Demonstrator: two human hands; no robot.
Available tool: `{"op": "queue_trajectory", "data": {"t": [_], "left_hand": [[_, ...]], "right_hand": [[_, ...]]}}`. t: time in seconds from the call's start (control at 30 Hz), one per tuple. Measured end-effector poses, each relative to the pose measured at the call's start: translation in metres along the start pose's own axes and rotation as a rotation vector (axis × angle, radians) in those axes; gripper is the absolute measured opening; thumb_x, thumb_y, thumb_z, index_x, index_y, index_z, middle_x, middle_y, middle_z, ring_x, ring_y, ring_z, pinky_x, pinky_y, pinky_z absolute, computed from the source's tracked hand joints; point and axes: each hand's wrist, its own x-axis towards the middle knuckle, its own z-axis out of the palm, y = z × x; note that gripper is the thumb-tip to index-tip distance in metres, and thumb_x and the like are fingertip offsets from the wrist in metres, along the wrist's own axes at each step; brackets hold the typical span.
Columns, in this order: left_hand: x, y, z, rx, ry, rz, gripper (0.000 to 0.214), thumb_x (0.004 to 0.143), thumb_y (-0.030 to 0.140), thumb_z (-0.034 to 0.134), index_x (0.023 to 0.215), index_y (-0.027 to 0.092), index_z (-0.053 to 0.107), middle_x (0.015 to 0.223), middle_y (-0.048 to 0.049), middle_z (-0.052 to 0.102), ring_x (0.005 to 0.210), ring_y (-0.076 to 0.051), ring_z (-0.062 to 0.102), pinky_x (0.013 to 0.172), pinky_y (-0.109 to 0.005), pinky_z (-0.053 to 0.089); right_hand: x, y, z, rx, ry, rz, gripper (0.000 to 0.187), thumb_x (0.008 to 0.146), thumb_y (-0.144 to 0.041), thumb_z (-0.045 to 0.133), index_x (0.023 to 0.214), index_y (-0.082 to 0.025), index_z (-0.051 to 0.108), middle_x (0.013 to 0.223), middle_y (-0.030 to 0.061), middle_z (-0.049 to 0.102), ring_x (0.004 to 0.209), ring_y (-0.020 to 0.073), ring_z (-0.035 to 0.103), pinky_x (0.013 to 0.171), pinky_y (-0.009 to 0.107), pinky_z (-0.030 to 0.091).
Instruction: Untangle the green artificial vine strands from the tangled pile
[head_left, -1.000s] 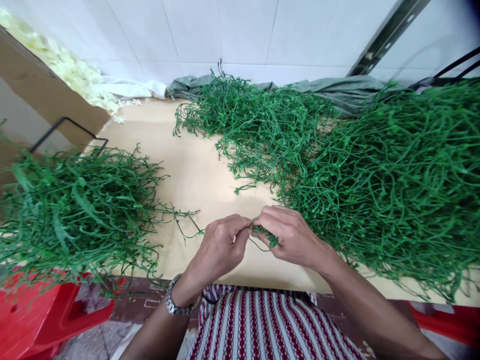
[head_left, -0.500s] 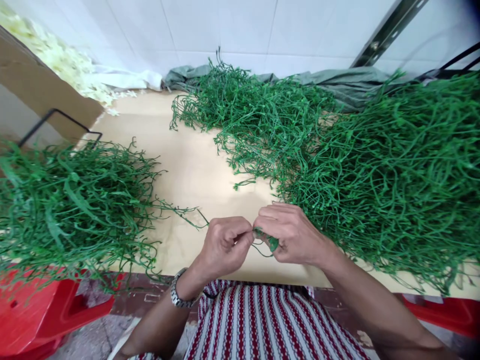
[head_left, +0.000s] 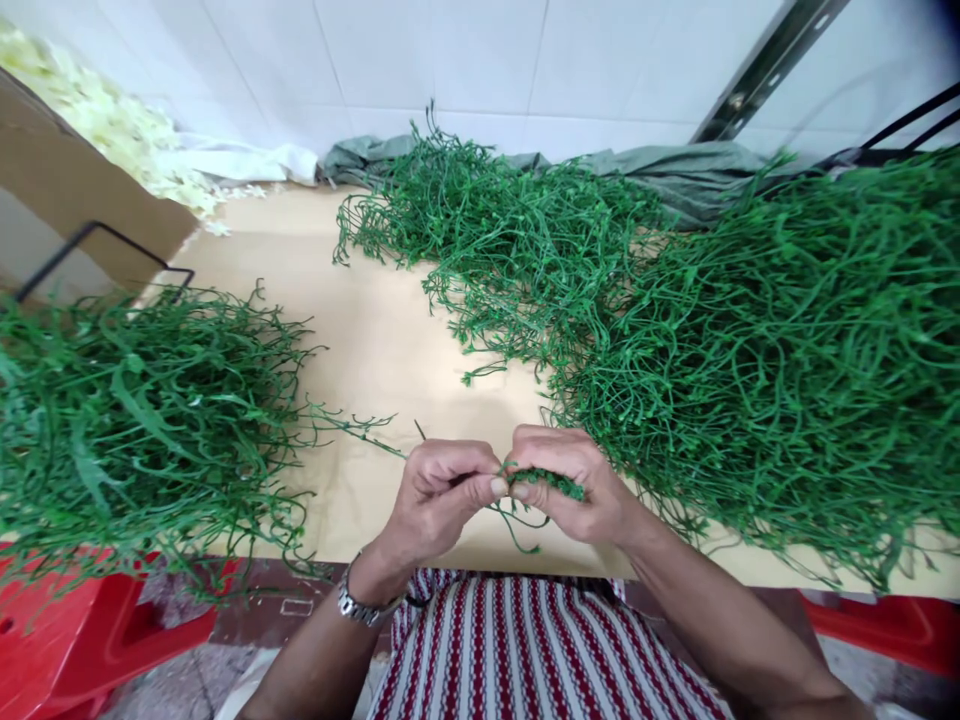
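Over the near edge of the table, my left hand point(head_left: 442, 495) and my right hand point(head_left: 574, 490) meet thumb to thumb, both closed. Pinched in my left hand is a green artificial stem point(head_left: 367, 435), whose branched end trails out toward the left pile. My right hand grips a small cluster of green plastic sprigs point(head_left: 555, 482) that shows between thumb and fingers. Thin curly stems point(head_left: 517, 525) dangle below the fingertips. The exact join between the thumbs is hidden. A pile of green stems point(head_left: 787, 370) lies close beyond my right hand.
Another pile of green stems point(head_left: 150, 440) sits at the left, and one more point(head_left: 510, 230) at the back. A cardboard box point(head_left: 90, 190) and pale flowers point(head_left: 112, 120) are at the far left. Red stools point(head_left: 67, 630) stand below the table point(head_left: 367, 340), against a white wall point(head_left: 435, 50).
Both hands have dipped slightly and my right hand has turned, so more of the sprig cluster shows. The dangling stems hang lower and more spread out.
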Motion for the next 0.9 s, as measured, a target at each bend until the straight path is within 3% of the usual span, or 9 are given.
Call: {"op": "queue_trajectory", "data": {"t": [0.1, 0.2, 0.4, 0.5, 0.7, 0.9], "left_hand": [[0.005, 0.006, -0.002, 0.407, -0.086, 0.042, 0.027, 0.077, 0.012, 0.049, 0.051, 0.015, 0.043, 0.047, 0.0043, 0.034, 0.044, -0.006, 0.03, 0.045, -0.023, 0.022], [0.008, 0.005, -0.001, 0.735, -0.06, 0.086, 0.028, 0.073, 0.005, 0.044, 0.049, 0.015, 0.032, 0.047, 0.0051, 0.029, 0.044, -0.006, 0.029, 0.047, -0.024, 0.02], [0.004, -0.003, 0.004, 0.877, 0.036, 0.082, 0.026, 0.07, 0.004, 0.042, 0.052, 0.016, 0.029, 0.047, 0.0052, 0.03, 0.045, -0.006, 0.028, 0.047, -0.024, 0.018], [0.002, 0.002, 0.003, 0.906, 0.002, 0.067, 0.024, 0.07, 0.005, 0.044, 0.052, 0.016, 0.031, 0.047, 0.0053, 0.031, 0.045, -0.006, 0.028, 0.048, -0.024, 0.018], [0.006, 0.014, -0.005, 0.471, -0.144, -0.046, 0.031, 0.074, 0.01, 0.045, 0.046, 0.015, 0.032, 0.046, 0.0052, 0.027, 0.043, -0.005, 0.024, 0.044, -0.022, 0.019], [0.001, 0.006, -0.006, -0.237, -0.041, -0.286, 0.031, 0.068, 0.032, 0.065, 0.048, 0.013, 0.05, 0.043, 0.0053, 0.03, 0.042, -0.005, 0.022, 0.041, -0.023, 0.016]], "right_hand": [[0.002, 0.004, -0.007, -0.329, -0.106, -0.083, 0.014, 0.071, -0.009, 0.043, 0.061, -0.017, 0.045, 0.055, -0.0015, 0.04, 0.053, 0.0117, 0.035, 0.051, 0.026, 0.026], [0.003, 0.005, -0.009, -0.632, -0.135, -0.102, 0.012, 0.058, -0.006, 0.041, 0.058, -0.018, 0.043, 0.057, -0.0008, 0.039, 0.054, 0.0128, 0.033, 0.053, 0.027, 0.023], [0.006, 0.003, -0.007, -0.822, -0.169, -0.119, 0.018, 0.056, -0.002, 0.041, 0.061, -0.019, 0.045, 0.06, 0.0003, 0.043, 0.059, 0.0148, 0.036, 0.057, 0.029, 0.024], [0.009, 0.002, -0.011, -0.823, -0.236, -0.173, 0.019, 0.06, -0.001, 0.042, 0.064, -0.018, 0.047, 0.062, 0.0002, 0.045, 0.06, 0.0149, 0.037, 0.057, 0.029, 0.024], [0.013, -0.003, -0.017, -0.802, -0.274, -0.281, 0.02, 0.073, -0.002, 0.04, 0.064, -0.018, 0.049, 0.06, 0.0001, 0.043, 0.059, 0.0147, 0.033, 0.056, 0.03, 0.022], [0.012, -0.002, -0.013, -0.443, -0.16, -0.263, 0.03, 0.086, -0.021, 0.031, 0.063, -0.018, 0.049, 0.056, -0.0002, 0.038, 0.054, 0.0129, 0.033, 0.053, 0.029, 0.026]]}}
